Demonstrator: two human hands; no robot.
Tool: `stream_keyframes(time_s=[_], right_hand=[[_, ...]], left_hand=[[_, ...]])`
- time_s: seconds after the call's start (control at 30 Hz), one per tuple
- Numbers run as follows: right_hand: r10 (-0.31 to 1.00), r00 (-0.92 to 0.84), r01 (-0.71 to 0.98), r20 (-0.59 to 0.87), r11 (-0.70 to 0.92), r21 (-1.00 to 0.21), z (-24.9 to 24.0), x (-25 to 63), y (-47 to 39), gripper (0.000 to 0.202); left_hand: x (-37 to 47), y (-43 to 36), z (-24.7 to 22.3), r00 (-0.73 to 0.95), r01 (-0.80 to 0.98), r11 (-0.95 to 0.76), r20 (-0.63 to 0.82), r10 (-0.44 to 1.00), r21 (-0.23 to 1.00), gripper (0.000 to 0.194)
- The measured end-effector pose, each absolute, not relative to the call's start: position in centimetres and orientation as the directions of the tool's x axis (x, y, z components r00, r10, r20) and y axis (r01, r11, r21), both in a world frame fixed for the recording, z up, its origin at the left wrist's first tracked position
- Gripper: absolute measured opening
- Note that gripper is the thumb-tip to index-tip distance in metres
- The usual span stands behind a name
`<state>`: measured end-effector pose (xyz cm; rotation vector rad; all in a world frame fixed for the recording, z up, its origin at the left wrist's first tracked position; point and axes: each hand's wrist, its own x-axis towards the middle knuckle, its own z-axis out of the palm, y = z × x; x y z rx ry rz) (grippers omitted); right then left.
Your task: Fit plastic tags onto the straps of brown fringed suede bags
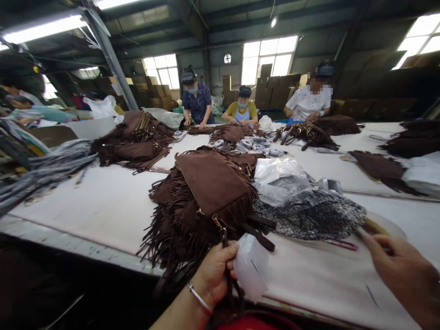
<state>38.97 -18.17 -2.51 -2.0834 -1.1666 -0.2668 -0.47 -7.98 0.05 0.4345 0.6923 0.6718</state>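
Observation:
My left hand point(218, 268) is closed around a dark brown strap point(224, 236) clipped by a gold clasp to a brown fringed bag point(215, 181). A translucent white sheet point(252, 263) is against the fingers of that hand. The bag lies on top of more fringed brown pieces, its long fringe hanging toward the table edge. My right hand point(404, 270) is over the table at the right, thumb stretched out and apart from the bent fingers, somewhat blurred, with nothing visible in it. Its thumb tip is near a black-and-white patterned cloth point(309, 213) and a partly hidden yellowish roll point(378, 227).
Clear plastic bags point(280, 178) rest on the patterned cloth, and a pink-handled tool point(342, 244) lies beside it. Brown bags point(137, 137) are heaped at the left behind grey straps point(62, 160). Several co-workers stand or sit across the white table point(92, 206).

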Motion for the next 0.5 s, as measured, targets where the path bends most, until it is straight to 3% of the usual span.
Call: stream_keyframes(time_s=[0.07,0.13,0.2,0.3,0.4,0.5], right_hand=[[0.694,0.515,0.819,0.502,-0.227,-0.527,-1.2,34.2,-18.6,0.023],[0.843,0.192,0.827,0.502,0.136,-0.545,0.4,29.3,-18.0,0.017],[0.851,-0.058,0.808,0.523,0.348,-0.476,1.9,24.8,-16.6,0.008],[0.752,-0.321,0.749,0.576,0.574,-0.332,3.7,19.7,-14.5,0.040],[0.718,-0.419,0.619,0.556,0.674,-0.404,4.6,16.8,-13.3,0.030],[0.856,-0.266,0.553,0.444,0.513,-0.657,4.5,15.9,-12.6,0.014]], left_hand=[[-0.4,-7.9,-0.1,0.599,-0.397,0.728,-0.444,0.667,0.558,0.033],[-0.2,-7.9,-0.2,0.619,-0.377,0.745,-0.449,0.644,0.550,0.031],[0.0,-7.9,-0.3,0.636,-0.363,0.758,-0.451,0.627,0.542,0.031],[0.2,-8.3,-0.1,0.626,-0.358,0.746,-0.448,0.638,0.561,0.030],[-0.3,-8.7,0.7,0.559,-0.351,0.683,-0.442,0.702,0.640,0.030],[-1.3,-9.0,1.2,0.493,-0.322,0.619,-0.431,0.756,0.717,0.034]])
